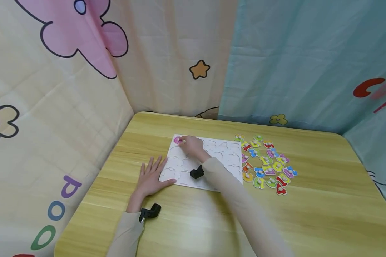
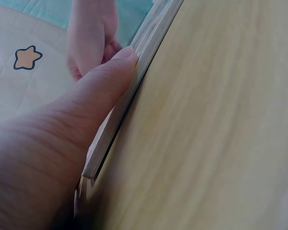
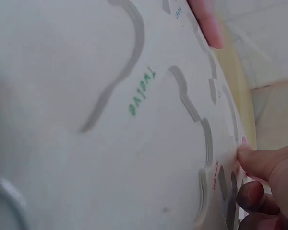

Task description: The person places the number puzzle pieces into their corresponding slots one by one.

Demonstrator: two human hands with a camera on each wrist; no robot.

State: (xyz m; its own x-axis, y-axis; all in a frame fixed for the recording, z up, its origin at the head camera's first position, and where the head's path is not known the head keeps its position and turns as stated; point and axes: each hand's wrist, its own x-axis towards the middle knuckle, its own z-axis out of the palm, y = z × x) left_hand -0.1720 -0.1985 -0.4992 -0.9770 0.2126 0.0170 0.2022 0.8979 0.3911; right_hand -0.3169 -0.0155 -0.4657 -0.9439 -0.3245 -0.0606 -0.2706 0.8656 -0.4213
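Observation:
A white puzzle board (image 1: 197,185) with number-shaped recesses lies on the table. At its far left corner my right hand (image 1: 193,145) pinches a round pink knobbed puzzle piece (image 1: 177,140), which sits over the corner recess. In the right wrist view the thumb (image 3: 257,160) and curled fingers meet near the board's edge, and a bit of pink shows beyond them. My left hand (image 1: 151,180) lies spread at the board's left side, its thumb (image 2: 108,72) resting along the near corner edge. Printed words such as "Twelve" (image 3: 141,91) show beside the recesses.
Right of the board lie several loose, colourful number pieces (image 1: 266,160) with knobs, some close against its edge. The wooden table (image 1: 325,185) extends around them. Printed curtains (image 1: 180,82) hang behind and at the sides. Each wrist carries a small black camera (image 1: 151,212).

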